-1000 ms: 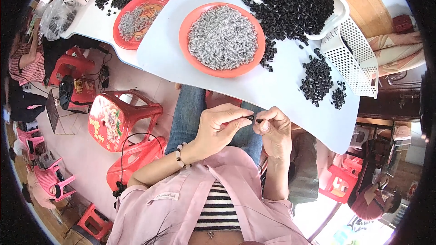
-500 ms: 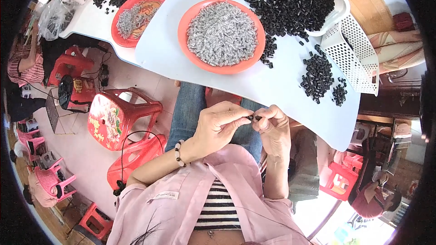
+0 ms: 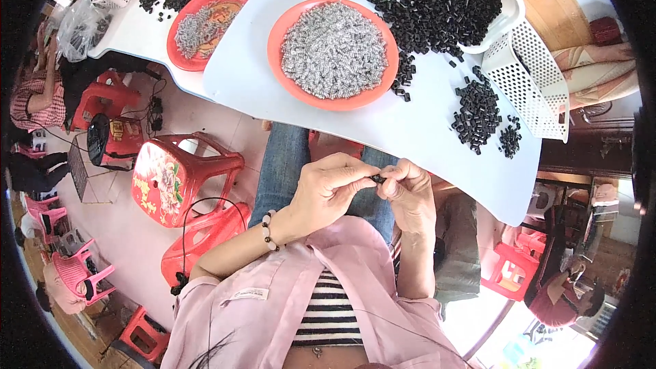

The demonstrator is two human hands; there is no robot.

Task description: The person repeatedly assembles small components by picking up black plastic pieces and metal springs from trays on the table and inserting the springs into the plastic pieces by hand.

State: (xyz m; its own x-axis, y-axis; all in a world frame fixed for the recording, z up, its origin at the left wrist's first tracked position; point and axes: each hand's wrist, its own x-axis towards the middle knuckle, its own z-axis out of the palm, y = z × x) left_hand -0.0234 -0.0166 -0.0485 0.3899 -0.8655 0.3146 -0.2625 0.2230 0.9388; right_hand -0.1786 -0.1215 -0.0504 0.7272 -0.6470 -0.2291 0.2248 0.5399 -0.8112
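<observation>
Both hands are up over the lap, just by the near edge of the table (image 3: 424,123). The left hand (image 3: 324,188) has thumb and index finger pinched on a small black piece (image 3: 377,178), and the right hand (image 3: 412,201) closes its fingertips on the other end – can't tell if it's one part or two. Room-wise, the orange-red plate (image 3: 275,61) sits back from the edge, well apart from the small piles on the right. My count: one plate of clear little coils (image 3: 335,48), one white tub (image 3: 514,10) with black pieces spilling out, two small black piles (image 3: 476,113), one white perforated basket (image 3: 529,85) beside them. Individual bits – way too many to count.
</observation>
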